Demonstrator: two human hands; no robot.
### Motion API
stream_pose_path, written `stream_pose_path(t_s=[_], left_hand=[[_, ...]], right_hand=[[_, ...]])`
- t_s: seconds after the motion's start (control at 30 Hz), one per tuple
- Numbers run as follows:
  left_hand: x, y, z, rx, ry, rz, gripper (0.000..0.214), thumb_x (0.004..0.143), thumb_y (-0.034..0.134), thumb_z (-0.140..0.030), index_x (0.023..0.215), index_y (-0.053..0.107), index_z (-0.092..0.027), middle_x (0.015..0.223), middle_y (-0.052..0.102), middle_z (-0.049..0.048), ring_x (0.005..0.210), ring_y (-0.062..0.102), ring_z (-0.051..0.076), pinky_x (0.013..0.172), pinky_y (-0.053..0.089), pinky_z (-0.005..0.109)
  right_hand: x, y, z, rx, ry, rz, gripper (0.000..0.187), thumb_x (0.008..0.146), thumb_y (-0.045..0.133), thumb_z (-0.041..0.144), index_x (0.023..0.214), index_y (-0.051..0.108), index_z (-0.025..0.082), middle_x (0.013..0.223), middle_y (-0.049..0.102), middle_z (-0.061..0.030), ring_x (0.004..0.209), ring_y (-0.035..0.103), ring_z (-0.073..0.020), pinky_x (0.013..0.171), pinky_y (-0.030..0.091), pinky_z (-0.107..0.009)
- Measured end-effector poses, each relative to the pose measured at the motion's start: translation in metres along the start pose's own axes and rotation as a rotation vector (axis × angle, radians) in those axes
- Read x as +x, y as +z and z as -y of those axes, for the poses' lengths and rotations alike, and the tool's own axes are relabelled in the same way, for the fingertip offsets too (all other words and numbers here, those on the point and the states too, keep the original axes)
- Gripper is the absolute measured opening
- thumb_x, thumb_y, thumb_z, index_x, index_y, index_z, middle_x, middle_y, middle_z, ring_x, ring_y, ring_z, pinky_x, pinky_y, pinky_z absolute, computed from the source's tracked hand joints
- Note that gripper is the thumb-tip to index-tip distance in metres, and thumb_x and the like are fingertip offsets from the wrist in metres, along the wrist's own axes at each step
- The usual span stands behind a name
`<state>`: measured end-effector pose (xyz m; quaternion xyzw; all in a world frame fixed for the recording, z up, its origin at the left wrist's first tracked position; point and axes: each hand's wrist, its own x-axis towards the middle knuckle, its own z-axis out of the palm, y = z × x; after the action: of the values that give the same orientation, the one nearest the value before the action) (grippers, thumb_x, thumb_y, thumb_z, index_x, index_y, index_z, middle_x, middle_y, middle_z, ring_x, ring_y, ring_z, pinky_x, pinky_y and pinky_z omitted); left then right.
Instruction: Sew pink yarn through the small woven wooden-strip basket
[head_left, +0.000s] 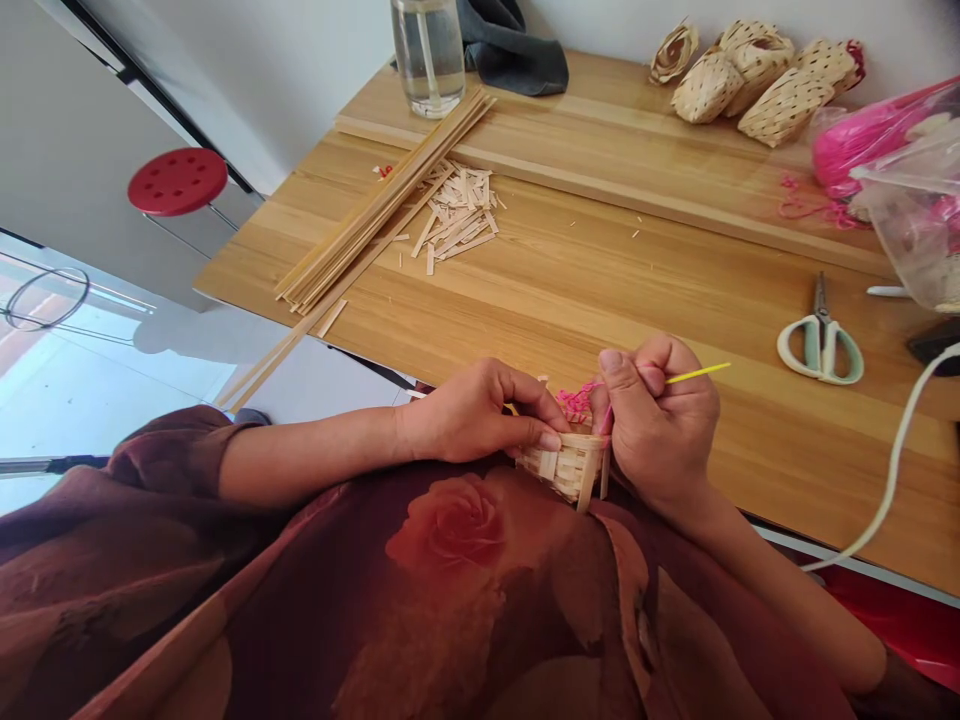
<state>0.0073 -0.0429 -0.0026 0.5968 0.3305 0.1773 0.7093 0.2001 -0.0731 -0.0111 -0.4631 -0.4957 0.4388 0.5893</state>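
Note:
A small woven basket (568, 468) of pale flat strips sits against my lap at the table's front edge. My left hand (484, 412) pinches the basket's rim between thumb and fingers. Close by on the right, my right hand (664, 425) is closed around a thin yellow stick (699, 373), whose tip points right. Pink yarn (576, 400) lies bunched behind the rim, and a strand runs up to my right thumb. A few strip ends hang below the rim at the basket's right side. The stick's other end is hidden in my fingers.
Long wooden strips (382, 210) lie across the left of the table beside a pile of cut bits (461, 212). Scissors (821, 340) rest at right near a white cable (892, 480). Behind are a water glass (429, 60), woven pieces (784, 105) and bagged pink yarn (862, 150).

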Motion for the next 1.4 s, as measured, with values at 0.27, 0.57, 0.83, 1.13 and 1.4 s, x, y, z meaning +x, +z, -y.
stream_pose_path(t_s=[0.27, 0.57, 0.83, 1.13, 1.4], left_hand=[[-0.002, 0.005, 0.003, 0.015, 0.093, 0.024, 0.02, 0.086, 0.082, -0.029, 0.099, 0.082, -0.013, 0.092, 0.081, 0.0056, 0.081, 0.07, 0.012, 0.076, 0.056, 0.02], [-0.005, 0.015, -0.007, 0.088, 0.031, 0.006, 0.028, 0.085, 0.084, -0.04, 0.092, 0.079, -0.013, 0.082, 0.078, 0.0029, 0.072, 0.066, 0.01, 0.067, 0.051, 0.019], [0.001, 0.018, -0.007, 0.12, 0.048, 0.039, 0.026, 0.089, 0.079, -0.038, 0.088, 0.077, -0.012, 0.081, 0.075, 0.0024, 0.074, 0.063, 0.011, 0.071, 0.05, 0.02], [0.0, 0.02, -0.014, 0.194, 0.094, 0.028, 0.018, 0.091, 0.071, -0.029, 0.087, 0.073, -0.012, 0.078, 0.069, 0.0006, 0.071, 0.058, 0.01, 0.067, 0.047, 0.019], [0.003, 0.018, -0.02, 0.22, 0.113, 0.001, 0.026, 0.093, 0.068, -0.036, 0.087, 0.073, -0.011, 0.079, 0.068, 0.0015, 0.072, 0.057, 0.011, 0.067, 0.047, 0.02]], right_hand=[[-0.004, -0.003, 0.001, 0.024, 0.001, -0.009, 0.042, 0.098, 0.074, 0.031, 0.075, 0.039, 0.026, 0.046, 0.046, 0.0107, 0.032, 0.042, -0.0089, 0.031, 0.027, -0.023], [-0.01, -0.008, 0.004, 0.02, -0.009, -0.017, 0.041, 0.098, 0.073, 0.03, 0.075, 0.039, 0.026, 0.047, 0.047, 0.0107, 0.032, 0.042, -0.0087, 0.031, 0.027, -0.023], [-0.012, -0.01, 0.002, 0.018, 0.056, -0.004, 0.045, 0.096, 0.076, 0.036, 0.075, 0.037, 0.026, 0.048, 0.047, 0.0106, 0.033, 0.041, -0.008, 0.033, 0.027, -0.024], [0.0, -0.013, 0.012, -0.066, -0.031, 0.11, 0.048, 0.096, 0.076, 0.037, 0.072, 0.036, 0.025, 0.054, 0.042, 0.0076, 0.043, 0.039, -0.0086, 0.041, 0.03, -0.025], [0.019, -0.021, 0.034, -0.322, -0.255, 0.417, 0.048, 0.098, 0.073, 0.032, 0.074, 0.032, 0.023, 0.067, 0.035, 0.0056, 0.058, 0.035, -0.0093, 0.053, 0.029, -0.027]])
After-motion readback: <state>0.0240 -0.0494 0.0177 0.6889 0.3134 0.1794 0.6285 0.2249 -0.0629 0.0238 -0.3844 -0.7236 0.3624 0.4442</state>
